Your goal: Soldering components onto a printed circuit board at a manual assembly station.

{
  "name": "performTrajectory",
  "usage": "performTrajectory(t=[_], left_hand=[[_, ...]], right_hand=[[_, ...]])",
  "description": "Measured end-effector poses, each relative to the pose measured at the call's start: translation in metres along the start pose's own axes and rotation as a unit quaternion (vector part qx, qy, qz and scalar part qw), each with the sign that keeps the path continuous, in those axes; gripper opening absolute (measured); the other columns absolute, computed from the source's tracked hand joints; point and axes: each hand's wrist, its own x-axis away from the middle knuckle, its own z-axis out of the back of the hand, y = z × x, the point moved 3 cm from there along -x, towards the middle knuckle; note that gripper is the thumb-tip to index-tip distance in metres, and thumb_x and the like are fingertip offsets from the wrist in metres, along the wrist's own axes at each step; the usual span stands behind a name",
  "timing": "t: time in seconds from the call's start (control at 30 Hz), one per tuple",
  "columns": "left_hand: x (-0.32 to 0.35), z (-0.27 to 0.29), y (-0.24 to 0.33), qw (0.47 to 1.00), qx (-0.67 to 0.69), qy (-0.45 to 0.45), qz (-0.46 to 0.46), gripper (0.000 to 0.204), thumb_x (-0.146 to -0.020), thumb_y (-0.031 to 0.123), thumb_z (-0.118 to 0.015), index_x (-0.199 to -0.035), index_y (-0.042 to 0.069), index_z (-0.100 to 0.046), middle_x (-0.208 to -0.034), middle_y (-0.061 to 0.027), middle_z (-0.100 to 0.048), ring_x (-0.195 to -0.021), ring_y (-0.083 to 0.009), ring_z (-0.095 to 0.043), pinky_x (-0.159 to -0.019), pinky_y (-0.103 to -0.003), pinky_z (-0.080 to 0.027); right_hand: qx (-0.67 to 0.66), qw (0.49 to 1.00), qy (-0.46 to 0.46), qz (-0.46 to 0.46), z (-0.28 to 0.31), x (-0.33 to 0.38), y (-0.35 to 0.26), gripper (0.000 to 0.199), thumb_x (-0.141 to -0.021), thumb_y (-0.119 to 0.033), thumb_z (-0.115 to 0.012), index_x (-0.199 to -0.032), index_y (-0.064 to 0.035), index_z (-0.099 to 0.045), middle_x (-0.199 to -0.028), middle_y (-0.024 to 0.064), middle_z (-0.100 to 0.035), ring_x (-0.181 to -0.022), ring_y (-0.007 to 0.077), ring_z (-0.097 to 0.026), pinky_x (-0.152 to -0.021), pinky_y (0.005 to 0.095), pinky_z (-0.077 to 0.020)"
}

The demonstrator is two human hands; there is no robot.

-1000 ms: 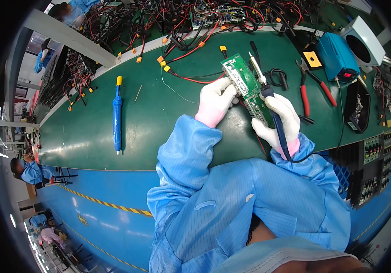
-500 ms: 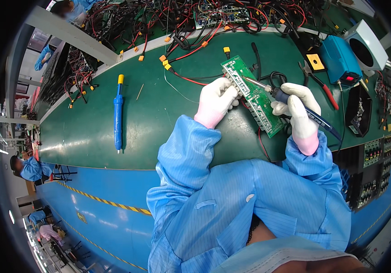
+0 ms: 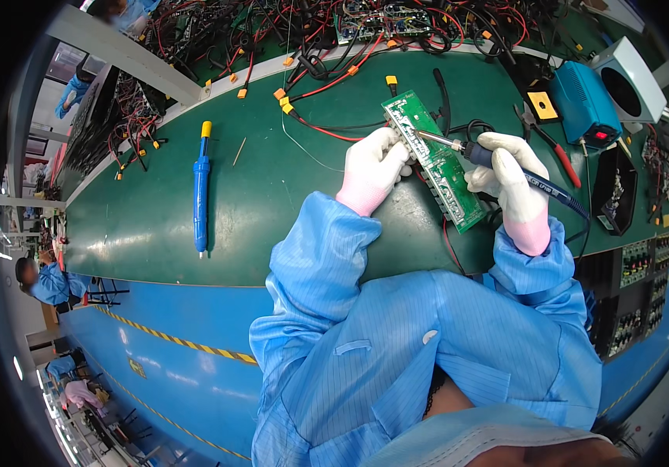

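Note:
A long green circuit board (image 3: 447, 183) lies slantwise before me, with a row of parts along its left edge. My left hand (image 3: 373, 167), in a white glove, is closed at that edge, its fingertips pinched against the board. A thin pale wire (image 3: 303, 149) loops across the bench to this hand; its end is hidden by the glove. In my gloved right hand (image 3: 515, 175) is a soldering iron (image 3: 484, 154) with a dark blue handle, held like a pen. Its metal tip reaches the upper part of the board, close to my left fingertips.
On the green bench (image 3: 287, 226) lie a blue desoldering pump (image 3: 201, 194) at left and red-handled cutters (image 3: 556, 148) at right. Farther right stand a blue soldering station (image 3: 583, 101), a yellow sponge (image 3: 541, 105) and a black parts tray (image 3: 613, 191). Tangled cables (image 3: 272, 35) fill the back.
The board has turned slightly and its upper end sits a little farther right. The iron's tip has shifted slightly left along the board. Both hands keep their holds.

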Motion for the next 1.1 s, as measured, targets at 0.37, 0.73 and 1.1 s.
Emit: performTrajectory(t=[0.37, 0.73, 1.1], left_hand=[[-0.001, 0.001, 0.004, 0.998, -0.046, 0.013, -0.028, 0.015, -0.087, 0.007, -0.052, -0.095, -0.002, -0.061, -0.076, -0.0073, -0.064, -0.061, -0.0142, -0.061, -0.058, -0.025, -0.049], [-0.002, 0.002, 0.001, 0.998, -0.062, 0.007, -0.029, 0.014, -0.087, 0.008, -0.053, -0.095, -0.001, -0.060, -0.076, -0.0076, -0.064, -0.062, -0.0149, -0.062, -0.059, -0.026, -0.050], [-0.002, 0.003, 0.001, 0.996, -0.081, 0.004, -0.027, 0.011, -0.086, 0.007, -0.053, -0.092, 0.000, -0.059, -0.076, -0.0069, -0.064, -0.060, -0.0150, -0.062, -0.059, -0.027, -0.051]], right_hand=[[0.014, 0.999, -0.030, -0.038, 0.002, -0.008, -0.002, 0.032, -0.098, -0.019, -0.049, -0.120, 0.0028, -0.055, -0.074, 0.0089, -0.062, -0.068, 0.0180, -0.063, -0.068, 0.0280, -0.0535], [0.038, 0.995, -0.069, -0.061, 0.008, -0.024, -0.011, 0.033, -0.097, -0.018, -0.049, -0.120, 0.0053, -0.054, -0.084, 0.0129, -0.060, -0.072, 0.0167, -0.061, -0.072, 0.0332, -0.0558], [0.128, 0.985, -0.111, -0.024, 0.005, -0.033, -0.025, 0.031, -0.096, -0.014, -0.049, -0.118, 0.0066, -0.055, -0.079, 0.0127, -0.062, -0.068, 0.0171, -0.060, -0.071, 0.0295, -0.0537]])
